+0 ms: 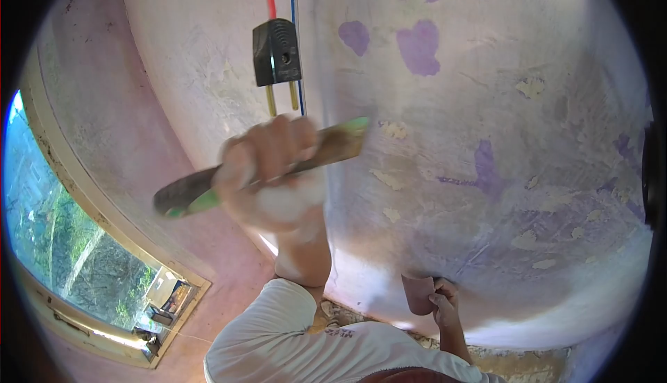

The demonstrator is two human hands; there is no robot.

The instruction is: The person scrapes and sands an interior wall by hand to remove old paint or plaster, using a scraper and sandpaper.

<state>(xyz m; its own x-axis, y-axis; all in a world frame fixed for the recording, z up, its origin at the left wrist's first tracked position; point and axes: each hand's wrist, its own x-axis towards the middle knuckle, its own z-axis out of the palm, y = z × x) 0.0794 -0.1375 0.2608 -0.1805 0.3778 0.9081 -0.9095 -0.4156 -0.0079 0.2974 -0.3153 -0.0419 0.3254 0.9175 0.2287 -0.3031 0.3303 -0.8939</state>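
The left hand (269,164), blurred, is closed around a black-and-green tool (186,193), hiding its middle part, while the right hand (445,304) pinches a reddish-brown sheet (418,295) before the patchy wall (445,237), contact unclear.

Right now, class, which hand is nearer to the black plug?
Left: the left hand is just below the black plug in view; the right hand is much lower, farther right.

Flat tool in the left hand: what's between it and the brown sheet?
In the head view, wall with pale yellowish patches shows between the flat tool and the brown sheet.
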